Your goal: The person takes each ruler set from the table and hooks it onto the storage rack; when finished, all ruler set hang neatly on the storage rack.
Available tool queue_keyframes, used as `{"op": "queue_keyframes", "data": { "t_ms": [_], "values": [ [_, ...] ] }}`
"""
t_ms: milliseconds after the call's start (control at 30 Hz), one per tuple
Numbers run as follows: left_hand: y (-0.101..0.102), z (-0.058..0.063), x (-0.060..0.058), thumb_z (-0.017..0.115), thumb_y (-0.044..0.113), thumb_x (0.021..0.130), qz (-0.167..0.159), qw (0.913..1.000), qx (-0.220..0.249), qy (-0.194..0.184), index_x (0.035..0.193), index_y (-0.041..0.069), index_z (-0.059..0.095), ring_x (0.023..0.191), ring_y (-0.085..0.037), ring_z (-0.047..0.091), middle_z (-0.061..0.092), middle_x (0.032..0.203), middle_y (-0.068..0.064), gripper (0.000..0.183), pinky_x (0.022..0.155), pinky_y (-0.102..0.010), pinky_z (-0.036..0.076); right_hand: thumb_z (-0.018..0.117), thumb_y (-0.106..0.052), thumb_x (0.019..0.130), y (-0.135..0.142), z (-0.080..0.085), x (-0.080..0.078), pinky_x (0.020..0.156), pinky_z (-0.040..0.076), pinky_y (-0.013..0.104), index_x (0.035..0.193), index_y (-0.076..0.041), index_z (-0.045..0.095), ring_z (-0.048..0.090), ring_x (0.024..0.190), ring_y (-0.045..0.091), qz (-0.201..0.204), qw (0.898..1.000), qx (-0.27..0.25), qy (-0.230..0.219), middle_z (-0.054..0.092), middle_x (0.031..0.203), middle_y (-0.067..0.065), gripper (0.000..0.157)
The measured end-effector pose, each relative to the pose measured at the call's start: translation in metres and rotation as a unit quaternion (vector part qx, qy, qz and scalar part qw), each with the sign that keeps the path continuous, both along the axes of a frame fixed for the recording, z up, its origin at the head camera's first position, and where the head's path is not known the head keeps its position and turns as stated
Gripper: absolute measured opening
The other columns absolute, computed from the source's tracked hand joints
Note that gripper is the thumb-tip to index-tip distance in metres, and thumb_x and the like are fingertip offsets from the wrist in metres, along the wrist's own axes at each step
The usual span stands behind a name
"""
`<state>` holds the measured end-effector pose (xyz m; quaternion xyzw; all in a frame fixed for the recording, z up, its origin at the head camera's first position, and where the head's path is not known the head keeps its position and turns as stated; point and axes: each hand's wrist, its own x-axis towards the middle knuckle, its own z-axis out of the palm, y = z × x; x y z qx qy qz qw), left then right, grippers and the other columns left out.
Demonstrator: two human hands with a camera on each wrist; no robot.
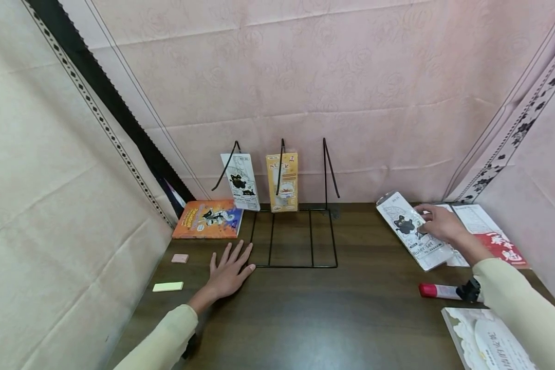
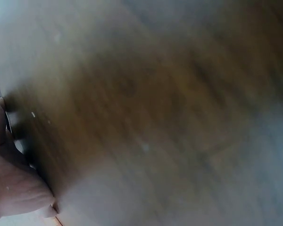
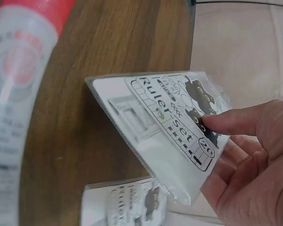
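My right hand [image 1: 441, 225] pinches a ruler set pack [image 1: 404, 226] at the right of the table, thumb on its printed front with the black cat. In the right wrist view the clear wrapper of this ruler set [image 3: 151, 122] shows, tilted over the wood. My left hand [image 1: 226, 275] rests on the table with fingers spread, its fingertips beside the black wire rack [image 1: 312, 239]. A white ruler set pack [image 1: 241, 180] hangs on the rack's left hook and a yellow pack [image 1: 289, 180] on the middle one. Nothing hangs on the right hook [image 1: 331, 169].
An orange book [image 1: 208, 218] lies left of the rack, with a pink eraser [image 1: 180, 258] and a pale yellow block [image 1: 168, 287] nearer. Several packs lie under the right hand, one red [image 1: 501, 246]. A red-capped tube [image 1: 437, 291] and a white booklet [image 1: 490, 339] lie at the right.
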<state>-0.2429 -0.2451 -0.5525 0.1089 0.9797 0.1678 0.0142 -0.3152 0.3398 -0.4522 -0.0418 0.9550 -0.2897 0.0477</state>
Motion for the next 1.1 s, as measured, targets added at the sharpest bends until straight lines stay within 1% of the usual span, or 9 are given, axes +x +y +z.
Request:
{"op": "queue_keyframes", "data": {
  "t_ms": [100, 167, 233, 367, 500, 700, 900, 967, 1100],
  "values": [
    [0.000, 0.001, 0.000, 0.032, 0.064, 0.096, -0.001, 1.0000, -0.001, 0.000, 0.154, 0.040, 0.014, 0.152, -0.030, 0.000, 0.008, 0.164, 0.006, 0.065, 0.110, -0.070, -0.006, 0.069, -0.012, 0.082, -0.007, 0.008, 0.002, 0.082, 0.048, 0.046, 0.137, 0.000, 0.047, 0.058, 0.113, 0.046, 0.007, 1.000, 0.002, -0.002, 0.055, 0.129, 0.033, 0.061],
    [0.000, 0.001, -0.001, 0.032, 0.064, 0.096, -0.001, 1.0000, 0.001, 0.000, 0.154, 0.040, 0.014, 0.152, -0.031, 0.000, 0.008, 0.164, 0.006, 0.065, 0.110, -0.070, -0.006, 0.069, -0.011, 0.082, -0.013, 0.014, 0.004, 0.088, 0.047, 0.052, 0.137, 0.000, 0.046, 0.055, 0.117, 0.048, 0.019, 1.000, -0.009, 0.002, 0.054, 0.131, 0.033, 0.060],
    [-0.001, 0.001, -0.002, 0.033, 0.064, 0.096, -0.002, 1.0000, 0.003, 0.001, 0.154, 0.040, 0.014, 0.152, -0.031, 0.000, 0.008, 0.164, 0.006, 0.065, 0.109, -0.071, -0.006, 0.068, -0.009, 0.083, -0.019, 0.020, 0.006, 0.091, 0.046, 0.054, 0.138, 0.000, 0.046, 0.054, 0.119, 0.049, 0.035, 0.999, -0.022, 0.009, 0.053, 0.132, 0.033, 0.060],
    [-0.002, -0.003, -0.003, 0.033, 0.064, 0.096, -0.005, 1.0000, 0.006, 0.004, 0.154, 0.040, 0.014, 0.152, -0.032, -0.001, 0.008, 0.164, 0.006, 0.065, 0.108, -0.072, -0.008, 0.069, -0.006, 0.083, -0.031, 0.030, 0.013, 0.094, 0.046, 0.054, 0.136, -0.002, 0.050, 0.056, 0.119, 0.046, 0.071, 0.996, -0.045, 0.028, 0.057, 0.130, 0.029, 0.056],
    [-0.002, -0.006, -0.003, 0.034, 0.063, 0.096, -0.006, 0.9999, 0.008, 0.006, 0.154, 0.040, 0.014, 0.152, -0.033, -0.001, 0.009, 0.164, 0.005, 0.065, 0.107, -0.072, -0.009, 0.072, -0.008, 0.083, -0.044, 0.040, 0.020, 0.094, 0.046, 0.055, 0.132, -0.008, 0.055, 0.058, 0.117, 0.043, 0.094, 0.993, -0.045, 0.050, 0.063, 0.126, 0.024, 0.052],
    [0.000, -0.002, 0.001, 0.032, 0.065, 0.096, -0.003, 1.0000, 0.002, 0.007, 0.153, 0.041, 0.014, 0.152, -0.031, 0.001, 0.008, 0.164, 0.006, 0.066, 0.109, -0.071, -0.006, 0.073, -0.009, 0.083, -0.060, 0.051, 0.026, 0.093, 0.046, 0.053, 0.126, -0.015, 0.061, 0.064, 0.111, 0.036, 0.117, 0.988, -0.038, 0.092, 0.069, 0.118, 0.016, 0.045],
    [0.002, 0.003, 0.002, 0.034, 0.062, 0.097, -0.002, 1.0000, 0.006, 0.001, 0.154, 0.040, 0.015, 0.152, -0.031, 0.000, 0.009, 0.164, 0.006, 0.064, 0.109, -0.070, -0.007, 0.074, -0.014, 0.084, -0.068, 0.058, 0.031, 0.093, 0.047, 0.052, 0.121, -0.020, 0.064, 0.065, 0.111, 0.032, 0.133, 0.985, -0.042, 0.102, 0.070, 0.118, 0.011, 0.039],
    [0.002, 0.003, 0.001, 0.035, 0.062, 0.097, 0.000, 1.0000, 0.007, -0.002, 0.154, 0.040, 0.015, 0.152, -0.031, 0.000, 0.009, 0.164, 0.006, 0.064, 0.110, -0.070, -0.007, 0.074, -0.016, 0.084, -0.070, 0.060, 0.033, 0.092, 0.048, 0.050, 0.119, -0.022, 0.065, 0.066, 0.109, 0.030, 0.138, 0.984, -0.040, 0.102, 0.071, 0.116, 0.009, 0.037],
    [0.002, 0.003, 0.001, 0.034, 0.062, 0.097, 0.001, 1.0000, 0.005, -0.004, 0.154, 0.040, 0.014, 0.152, -0.030, 0.000, 0.008, 0.164, 0.006, 0.064, 0.110, -0.070, -0.006, 0.076, -0.019, 0.083, -0.072, 0.066, 0.037, 0.086, 0.051, 0.038, 0.115, -0.026, 0.066, 0.068, 0.104, 0.023, 0.150, 0.983, -0.036, 0.101, 0.073, 0.111, 0.003, 0.035]
  ]
}}
